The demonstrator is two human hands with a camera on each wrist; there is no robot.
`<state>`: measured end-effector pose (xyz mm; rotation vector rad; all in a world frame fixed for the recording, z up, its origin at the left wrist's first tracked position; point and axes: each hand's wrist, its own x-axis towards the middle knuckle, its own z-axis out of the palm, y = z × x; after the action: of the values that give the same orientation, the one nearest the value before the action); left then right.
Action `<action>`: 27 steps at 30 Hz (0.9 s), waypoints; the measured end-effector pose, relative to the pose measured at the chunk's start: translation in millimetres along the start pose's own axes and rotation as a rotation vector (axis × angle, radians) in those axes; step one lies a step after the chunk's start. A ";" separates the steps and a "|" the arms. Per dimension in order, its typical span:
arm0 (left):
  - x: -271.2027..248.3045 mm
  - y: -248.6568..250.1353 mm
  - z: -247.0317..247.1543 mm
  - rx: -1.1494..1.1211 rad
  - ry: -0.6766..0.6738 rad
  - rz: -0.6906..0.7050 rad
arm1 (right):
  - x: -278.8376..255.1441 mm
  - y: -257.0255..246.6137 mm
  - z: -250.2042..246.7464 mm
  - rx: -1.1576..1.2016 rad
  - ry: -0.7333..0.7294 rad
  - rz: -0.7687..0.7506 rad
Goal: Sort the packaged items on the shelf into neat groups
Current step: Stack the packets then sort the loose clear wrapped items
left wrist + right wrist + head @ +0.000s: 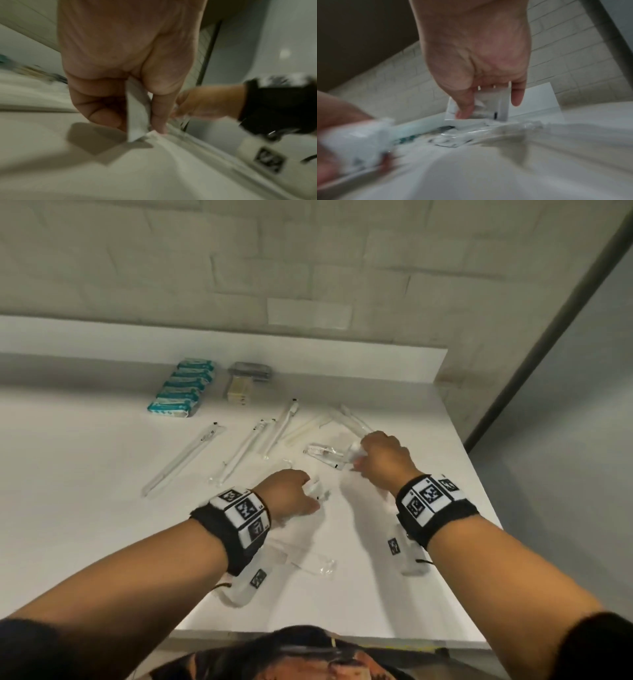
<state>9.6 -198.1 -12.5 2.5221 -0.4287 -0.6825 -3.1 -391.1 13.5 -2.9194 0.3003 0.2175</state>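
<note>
From the head view we are mid-sort on the shelf (102, 440): teal packs (181, 388) and yellow packs (239, 386) already grouped at the back, long wrapped sticks (185, 457) loose in front; no containers here

Left wrist view: our left hand (120, 67) pinches a white sachet (137, 111) just above the shelf

Right wrist view: our right hand (476, 60) curls round a clear sachet (488, 105). We judge both need setting together next
</note>
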 end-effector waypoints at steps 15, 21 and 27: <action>-22.9 -75.0 -59.5 -1.271 0.115 0.003 | 53.8 -50.3 8.4 0.044 -0.225 0.028; -29.5 -87.1 -70.8 -1.410 0.055 0.039 | 55.2 -72.1 31.8 -0.197 -0.211 0.064; -35.8 -99.5 -74.8 -1.417 0.078 0.039 | 34.6 -86.1 27.5 -0.146 -0.353 0.069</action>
<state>37.1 -72.7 5.1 1.1763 0.0766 -0.5457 45.5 -309.1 -3.3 -2.9379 0.3390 0.7847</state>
